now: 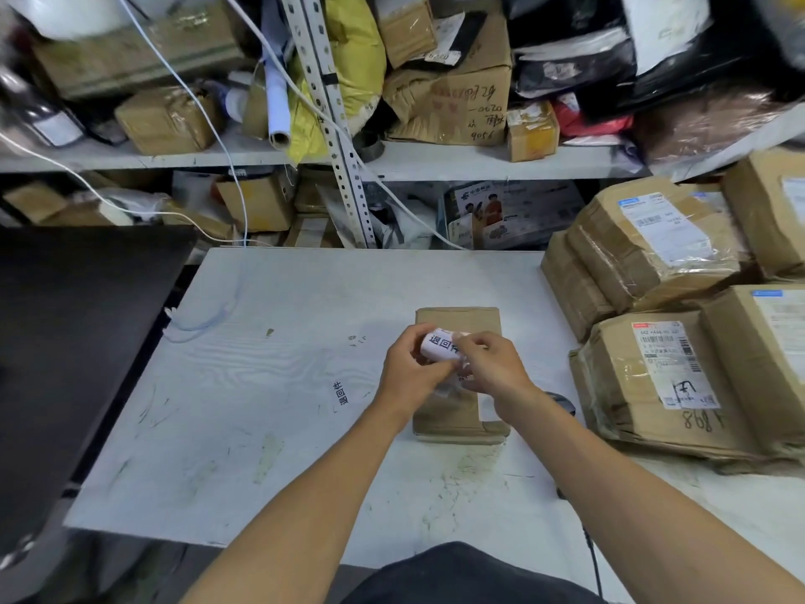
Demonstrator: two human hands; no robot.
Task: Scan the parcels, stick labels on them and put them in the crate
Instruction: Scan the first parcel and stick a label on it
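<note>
A flat brown cardboard parcel (457, 318) lies on the white table (270, 385), right of its middle. Above the parcel my left hand (411, 370) holds a small white roll of labels (438, 346) printed with black characters. My right hand (494, 364) pinches the roll's loose end at its right side. Both hands hide the middle of the parcel. A white patch shows on the parcel's lower right, by my right wrist. A dark scanner (564, 403) lies on the table behind my right forearm, mostly hidden.
A stack of taped cardboard parcels (653, 364) with shipping labels fills the table's right side. One stray label (340, 393) sticks to the table left of the parcel. A black surface (78, 324) stands at the left. Cluttered shelves (435, 161) rise behind.
</note>
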